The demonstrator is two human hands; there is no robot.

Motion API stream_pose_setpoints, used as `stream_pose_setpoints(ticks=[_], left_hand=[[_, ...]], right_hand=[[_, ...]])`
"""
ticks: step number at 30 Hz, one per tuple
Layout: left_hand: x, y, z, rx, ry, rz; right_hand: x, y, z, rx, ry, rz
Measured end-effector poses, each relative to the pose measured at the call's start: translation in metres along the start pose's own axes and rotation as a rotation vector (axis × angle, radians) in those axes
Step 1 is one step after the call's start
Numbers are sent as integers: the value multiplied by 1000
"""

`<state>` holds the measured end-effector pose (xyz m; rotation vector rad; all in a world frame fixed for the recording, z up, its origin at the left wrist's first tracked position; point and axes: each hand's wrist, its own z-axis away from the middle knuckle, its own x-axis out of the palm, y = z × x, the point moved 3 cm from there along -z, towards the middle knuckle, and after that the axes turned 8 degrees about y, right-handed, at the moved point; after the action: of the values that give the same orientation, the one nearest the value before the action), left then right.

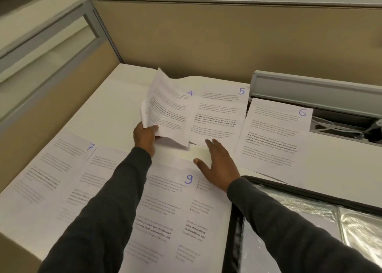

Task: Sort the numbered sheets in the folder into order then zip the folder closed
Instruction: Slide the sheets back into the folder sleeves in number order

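Numbered printed sheets lie spread over the white desk (pixel 115 99). My left hand (pixel 144 137) grips a curled bundle of sheets (pixel 163 107) by its lower left corner, lifted above sheet 4 (pixel 182 103). Sheet 5 (pixel 219 115) lies beside it, and the fingertips of my right hand (pixel 217 165), held flat with fingers spread, touch its near edge. Sheet 6 (pixel 272 136) lies to the right, sheet 7 (pixel 53 169) at the left, sheet 9 (pixel 165 206) under my arms. The open black zip folder (pixel 233 231) with clear plastic pockets sits at lower right.
Beige partition walls (pixel 206 41) enclose the desk at the back and left. A grey cable tray (pixel 322 90) with white cables (pixel 330 125) runs along the back right, just behind sheet 6. More sheets overlap between sheet 7 and sheet 9.
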<state>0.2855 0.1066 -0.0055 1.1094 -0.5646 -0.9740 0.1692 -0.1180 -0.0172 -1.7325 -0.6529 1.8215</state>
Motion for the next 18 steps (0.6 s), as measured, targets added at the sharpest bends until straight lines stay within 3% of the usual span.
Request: stream_pose_setpoints(ticks=[5,9,13,18], left_hand=[[14,5,96,-31,-181,273],[22,6,171,62,-105,288],[21,11,228,214,31,287],[37,7,276,157,16,367]], right_hand=[[-50,6,11,321,120,-594],[-86,37,24,539,49,-937],[-111,56,50,492,-118,-927],[-131,75,77,550,-154,-1080]])
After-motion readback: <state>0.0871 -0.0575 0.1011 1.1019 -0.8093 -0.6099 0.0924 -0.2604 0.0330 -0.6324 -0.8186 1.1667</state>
